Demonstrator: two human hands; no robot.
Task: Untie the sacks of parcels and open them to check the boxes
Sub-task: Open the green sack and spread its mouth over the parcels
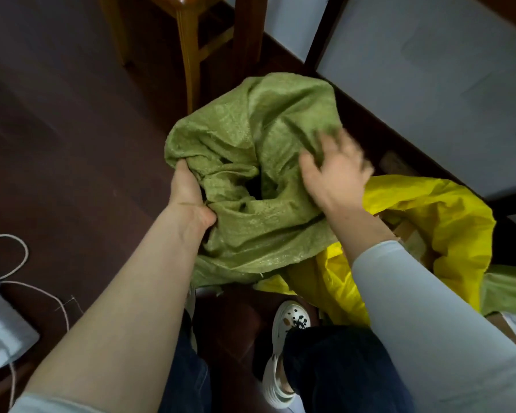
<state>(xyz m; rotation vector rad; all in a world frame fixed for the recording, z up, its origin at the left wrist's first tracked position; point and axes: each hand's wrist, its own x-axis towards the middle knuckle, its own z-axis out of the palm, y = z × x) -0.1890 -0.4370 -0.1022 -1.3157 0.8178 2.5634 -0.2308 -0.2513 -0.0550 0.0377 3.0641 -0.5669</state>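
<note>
Left hand (191, 201) grips the bunched rim of the green sack (251, 132), centre-left of frame. Fingers curl into the cloth, thumb pressed into a fold, likely anchoring the rim so the mouth can be pulled wide.

Right hand (334, 174) is centre-right over the opposite side of the sack, fingers spread and uncurled, motion-blurred. Touching the fabric or just above it, can't tell. It holds nothing. Probably going for the far rim to pull against the left.

Between the hands the mouth (258, 190) shows as a small dark hole with cloth crumpled round it. No tie visible on it, so the sack looks untied but barely open. Contents hidden.

The sack stands on the floor (57, 129) mid-frame, overlapping the yellow sack (447, 216) at lower right. That one gapes, with a brown box (411, 238) showing inside, so it looks already opened.

String (21, 254) lies loose on the floor at lower left, well apart from both sacks. Chair (191, 55) legs at top centre. Shoe (292, 320) at bottom centre, just below the sacks.
</note>
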